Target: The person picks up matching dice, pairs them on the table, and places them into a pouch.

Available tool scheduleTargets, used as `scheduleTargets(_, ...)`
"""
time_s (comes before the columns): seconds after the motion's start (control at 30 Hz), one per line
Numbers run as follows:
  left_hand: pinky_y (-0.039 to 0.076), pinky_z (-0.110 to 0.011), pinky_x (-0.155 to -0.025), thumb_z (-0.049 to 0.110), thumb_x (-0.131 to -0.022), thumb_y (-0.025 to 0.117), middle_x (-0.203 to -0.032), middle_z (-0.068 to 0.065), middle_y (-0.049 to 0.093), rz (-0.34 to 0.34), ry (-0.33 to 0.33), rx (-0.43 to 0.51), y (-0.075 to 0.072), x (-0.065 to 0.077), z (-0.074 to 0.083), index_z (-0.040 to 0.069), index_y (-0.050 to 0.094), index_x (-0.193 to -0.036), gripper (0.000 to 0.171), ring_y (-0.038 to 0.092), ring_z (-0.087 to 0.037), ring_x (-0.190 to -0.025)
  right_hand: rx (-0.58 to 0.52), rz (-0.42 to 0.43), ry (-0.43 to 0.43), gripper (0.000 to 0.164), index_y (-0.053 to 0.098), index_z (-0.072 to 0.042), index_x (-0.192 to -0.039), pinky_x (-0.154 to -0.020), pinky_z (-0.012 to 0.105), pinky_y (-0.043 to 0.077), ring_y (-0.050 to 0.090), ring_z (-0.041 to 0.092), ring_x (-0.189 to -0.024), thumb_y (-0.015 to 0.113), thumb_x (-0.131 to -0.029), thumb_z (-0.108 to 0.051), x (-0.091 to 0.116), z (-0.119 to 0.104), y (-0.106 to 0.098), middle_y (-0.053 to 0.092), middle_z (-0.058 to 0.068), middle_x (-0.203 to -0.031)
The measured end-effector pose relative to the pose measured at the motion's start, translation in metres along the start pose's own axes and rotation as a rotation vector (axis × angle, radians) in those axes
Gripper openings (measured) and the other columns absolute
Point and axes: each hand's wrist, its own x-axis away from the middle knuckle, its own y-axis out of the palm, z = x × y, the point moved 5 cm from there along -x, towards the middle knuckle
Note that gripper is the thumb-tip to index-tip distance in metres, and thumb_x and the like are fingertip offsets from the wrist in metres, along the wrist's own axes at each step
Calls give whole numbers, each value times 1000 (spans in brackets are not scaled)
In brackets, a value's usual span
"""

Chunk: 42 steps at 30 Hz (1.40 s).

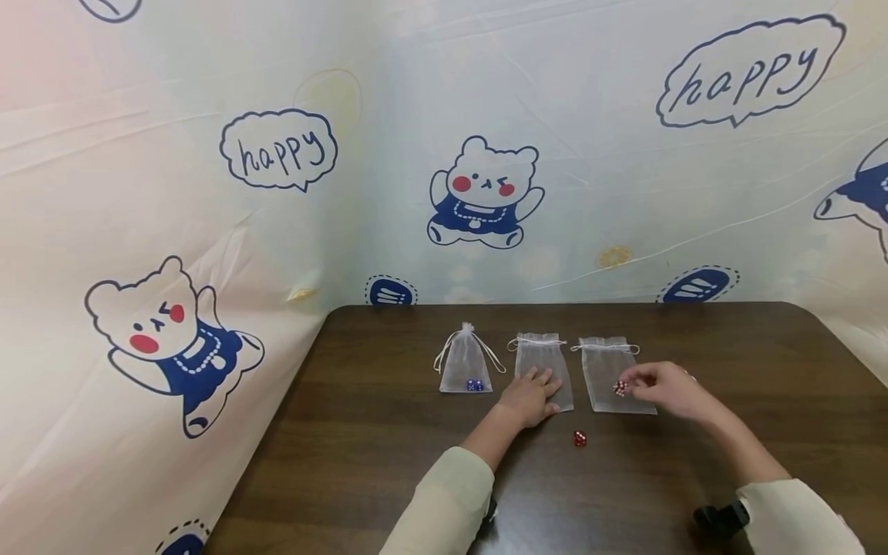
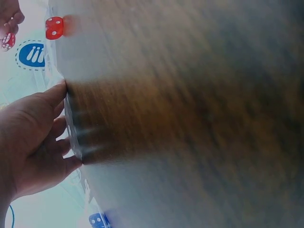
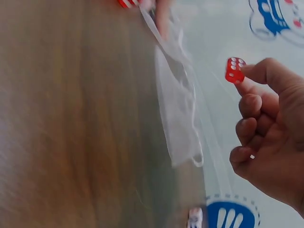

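My left hand [image 1: 529, 397] rests with spread fingers on the middle white mesh drawstring bag [image 1: 537, 356]. Over the right mesh bag [image 1: 600, 362], my right hand [image 1: 669, 388] pinches a red die [image 3: 235, 70] with white pips between thumb and forefinger. The other fingers of that hand curl in toward the palm. On the table in front of the bags lies another red die [image 1: 580, 438]. Blue dice [image 1: 475, 385] show through the left mesh bag [image 1: 463, 358], whose neck is gathered. A small pale, dotted cube [image 3: 194, 217] appears low in the right wrist view.
The dark wooden table [image 1: 347, 432] ends at a printed cloth backdrop [image 1: 597, 193] behind the bags. White drawstrings [image 1: 498, 362] trail beside the left bag. Black straps [image 1: 721, 519] show near the sleeves.
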Motion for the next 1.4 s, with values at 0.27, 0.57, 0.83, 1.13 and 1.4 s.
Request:
scheduleTargets(0.27,22,-36,-108,46,-94,42,-150,8,23,1,-4,4,2,-3,-2,32,32,-144,53,18,-16,-137,20,-118,-199,10,67,-5,-84,-48,20,34,40,-2,-56,63,-75,-2,2,-22,34,43,-14,-61)
scheduleTargets(0.57,22,-36,-108,46,-94,42,-150,8,24,7,-2,10,3,-3,-2,32,32,-144,52,18,-16,-137,77,-218,-234,11,66,-13,-77,-47,18,32,38,-4,-53,66,-70,-4,3,-30,56,42,-16,-59)
scheduleTargets(0.83,23,-35,-107,46,-94,42,-149,8,25,5,-2,9,2,-2,-1,31,33,-144,52,19,-16,-137,138,-258,-140,12,65,-14,-77,-49,20,33,39,0,-54,68,-70,-5,1,-28,65,43,-13,-60)
scheduleTargets(1.13,23,-35,-107,47,-94,43,-149,8,26,12,-7,19,2,-3,-1,32,34,-143,52,19,-15,-137,198,-240,-147,13,63,-15,-73,-49,20,32,37,0,-54,68,-67,-5,1,-29,69,41,-13,-59)
scheduleTargets(1.4,23,-36,-107,46,-94,42,-149,8,26,8,-4,3,1,-1,0,32,34,-143,52,20,-15,-137,195,-239,-136,14,62,-15,-75,-49,21,33,38,1,-55,70,-68,-5,2,-29,72,43,-12,-61)
